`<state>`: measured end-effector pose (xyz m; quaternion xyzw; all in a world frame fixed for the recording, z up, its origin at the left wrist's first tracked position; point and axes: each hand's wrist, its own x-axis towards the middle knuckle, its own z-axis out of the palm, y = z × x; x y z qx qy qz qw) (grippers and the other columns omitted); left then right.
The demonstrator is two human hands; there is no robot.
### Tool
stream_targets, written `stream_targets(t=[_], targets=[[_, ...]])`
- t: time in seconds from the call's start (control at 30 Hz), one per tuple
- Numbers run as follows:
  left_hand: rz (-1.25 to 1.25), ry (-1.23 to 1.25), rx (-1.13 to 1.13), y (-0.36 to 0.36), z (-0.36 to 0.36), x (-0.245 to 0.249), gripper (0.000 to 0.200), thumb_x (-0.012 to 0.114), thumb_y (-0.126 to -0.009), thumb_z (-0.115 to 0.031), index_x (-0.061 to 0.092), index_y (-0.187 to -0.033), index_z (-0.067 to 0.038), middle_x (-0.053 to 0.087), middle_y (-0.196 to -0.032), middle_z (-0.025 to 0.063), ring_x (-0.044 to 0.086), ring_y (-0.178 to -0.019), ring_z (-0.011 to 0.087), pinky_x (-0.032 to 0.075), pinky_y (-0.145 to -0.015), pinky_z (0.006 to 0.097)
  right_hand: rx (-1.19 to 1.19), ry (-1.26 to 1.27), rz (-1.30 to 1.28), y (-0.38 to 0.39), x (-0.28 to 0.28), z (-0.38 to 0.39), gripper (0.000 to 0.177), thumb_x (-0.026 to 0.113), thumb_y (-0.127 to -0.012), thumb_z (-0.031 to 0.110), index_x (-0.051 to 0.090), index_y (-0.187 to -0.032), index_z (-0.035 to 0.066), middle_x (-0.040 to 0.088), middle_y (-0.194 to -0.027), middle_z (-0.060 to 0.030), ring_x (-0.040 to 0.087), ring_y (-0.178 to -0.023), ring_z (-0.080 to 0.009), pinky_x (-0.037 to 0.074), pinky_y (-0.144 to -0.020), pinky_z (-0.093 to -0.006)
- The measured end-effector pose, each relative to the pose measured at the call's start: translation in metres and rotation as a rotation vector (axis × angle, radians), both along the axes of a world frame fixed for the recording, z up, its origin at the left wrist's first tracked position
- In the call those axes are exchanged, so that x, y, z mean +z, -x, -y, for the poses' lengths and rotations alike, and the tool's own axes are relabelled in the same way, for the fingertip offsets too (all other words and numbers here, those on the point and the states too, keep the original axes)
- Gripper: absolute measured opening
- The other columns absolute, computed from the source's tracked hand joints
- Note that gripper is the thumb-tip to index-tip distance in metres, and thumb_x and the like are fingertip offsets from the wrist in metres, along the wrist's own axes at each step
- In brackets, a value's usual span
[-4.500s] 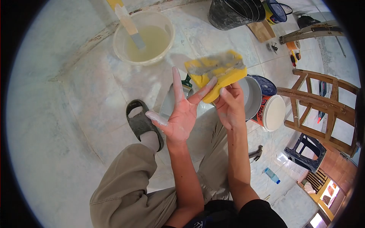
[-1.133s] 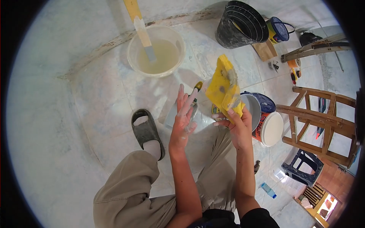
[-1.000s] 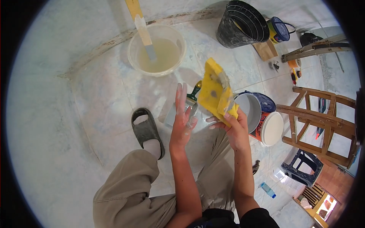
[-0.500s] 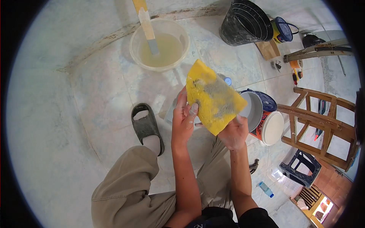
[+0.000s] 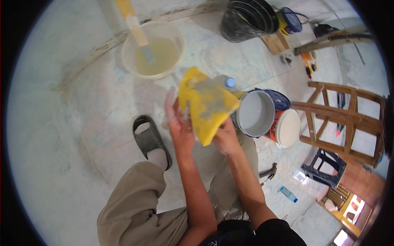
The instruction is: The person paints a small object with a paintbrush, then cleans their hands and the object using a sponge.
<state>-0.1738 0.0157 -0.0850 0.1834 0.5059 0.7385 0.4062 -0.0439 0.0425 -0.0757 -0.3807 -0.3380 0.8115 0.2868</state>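
Two hands meet on the yellow sponge point(image 5: 207, 104), held up above the floor tiles point(image 5: 102, 106) and tilted so that one corner points down toward six o'clock. Your left hand point(image 5: 179, 125) lies along its nine o'clock edge with the fingers nearly straight, pressing on the foam rather than clutching it. Your right hand point(image 5: 224, 138) cups the lower edge at five o'clock and carries the sponge. Its fingertips are hidden behind the foam, so you cannot tell how tightly they close.

Expect the block to be light, soft and squashy, probably wet, and slick where the grey smear crosses its face. Take it by the clean yellow edges, thumb on one face and fingers on the other, and squeeze only gently.

From the sponge, the tub of cloudy water point(image 5: 126, 61) lies at eleven o'clock. The grey-lined pail point(image 5: 254, 114) stands just beside it at three o'clock.
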Motion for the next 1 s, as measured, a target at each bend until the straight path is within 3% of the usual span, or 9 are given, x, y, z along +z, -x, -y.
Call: stream_targets(t=[0.17,0.2,0.23,0.3,0.47,0.67,0.8,0.83,1.0], targets=[[-0.088,0.082,0.031,0.003,0.005,-0.014,0.081,0.066,-0.096,-0.017,0.017,-0.16,-0.009,0.043,-0.151,0.0151,0.05,-0.133,0.024,0.043,-0.108,0.0355,-0.081,-0.24,0.019,0.03,0.024,-0.002,0.072,0.083,-0.075,-0.001,0.049,-0.139,0.002,0.065,-0.122,-0.006,0.062,-0.114,-0.015,0.051,-0.096,-0.0331],[-0.18,0.101,0.011,0.001,0.005,-0.011,0.079,0.066,-0.095,-0.014,0.02,-0.159,-0.008,0.034,-0.155,0.0144,0.044,-0.137,0.0259,0.041,-0.11,0.0368,-0.133,-0.245,0.032,0.033,0.03,-0.003,0.072,0.085,-0.074,0.0,0.05,-0.137,0.002,0.066,-0.118,-0.0059,0.062,-0.112,-0.0144,0.051,-0.095,-0.0328],[-0.274,0.119,-0.004,0.0,0.005,-0.008,0.077,0.066,-0.094,-0.01,0.023,-0.158,-0.007,0.025,-0.159,0.0138,0.039,-0.142,0.0278,0.039,-0.112,0.038,-0.103,-0.558,0.241,0.031,0.021,-0.006,0.07,0.088,-0.072,0.003,0.05,-0.13,0.001,0.065,-0.113,-0.0061,0.062,-0.108,-0.0121,0.051,-0.092,-0.0309],[-0.318,0.139,0.008,-0.001,0.002,-0.001,0.079,0.067,-0.09,-0.008,0.025,-0.157,-0.007,0.015,-0.164,0.0119,0.033,-0.146,0.0299,0.035,-0.115,0.0415,-0.157,-0.497,0.233,0.03,0.023,-0.007,0.066,0.088,-0.071,0.003,0.05,-0.125,0.002,0.063,-0.114,-0.0062,0.061,-0.108,-0.0114,0.05,-0.091,-0.0299],[-0.412,0.166,0.014,-0.005,-0.002,0.005,0.097,0.07,-0.087,-0.004,0.007,-0.161,-0.014,0.014,-0.165,0.0106,0.033,-0.148,0.0285,0.031,-0.117,0.0447,-0.35,-0.464,0.237,0.03,0.024,-0.008,0.058,0.087,-0.071,0.002,0.052,-0.117,0.004,0.062,-0.114,-0.0056,0.062,-0.104,-0.0126,0.051,-0.088,-0.0295],[-0.275,0.14,-0.055,-0.005,-0.007,0.021,0.104,0.073,-0.083,-0.003,0.006,-0.161,-0.017,0.013,-0.165,0.0115,0.031,-0.149,0.0304,0.018,-0.117,0.0641,-0.343,-0.672,0.402,0.011,0.045,-0.021,0.051,0.082,-0.076,0.002,0.057,-0.12,0.002,0.065,-0.113,-0.0071,0.065,-0.102,-0.0155,0.051,-0.088,-0.0297],[-0.104,0.093,0.139,0.015,0.004,0.014,0.108,0.084,-0.075,-0.01,0.015,-0.159,-0.01,0.026,-0.16,0.0139,0.037,-0.145,0.0311,0.032,-0.116,0.0537,-0.397,-0.826,0.552,-0.01,0.054,-0.052,0.053,0.08,-0.078,0.002,0.058,-0.126,-0.001,0.069,-0.112,-0.0092,0.068,-0.1,-0.0181,0.054,-0.089,-0.0316],[-0.119,0.137,0.278,0.018,0.003,0.012,0.084,0.072,-0.089,-0.014,0.022,-0.156,-0.007,0.034,-0.156,0.0137,0.045,-0.139,0.031,0.04,-0.112,0.0485,-0.446,-0.756,0.485,-0.016,0.061,-0.064,0.051,0.079,-0.079,0.002,0.058,-0.125,-0.002,0.069,-0.112,-0.0101,0.068,-0.101,-0.0193,0.055,-0.088,-0.0327],[0.1,0.212,0.587,0.029,0.011,0.012,0.055,0.044,-0.104,-0.027,0.028,-0.153,-0.008,0.038,-0.152,0.0186,0.049,-0.135,0.0329,0.046,-0.109,0.0475,-0.534,-0.697,0.383,-0.023,0.079,-0.131,0.041,0.071,-0.088,0.003,0.053,-0.124,-0.006,0.069,-0.112,-0.0173,0.071,-0.1,-0.0251,0.059,-0.084,-0.0339]])
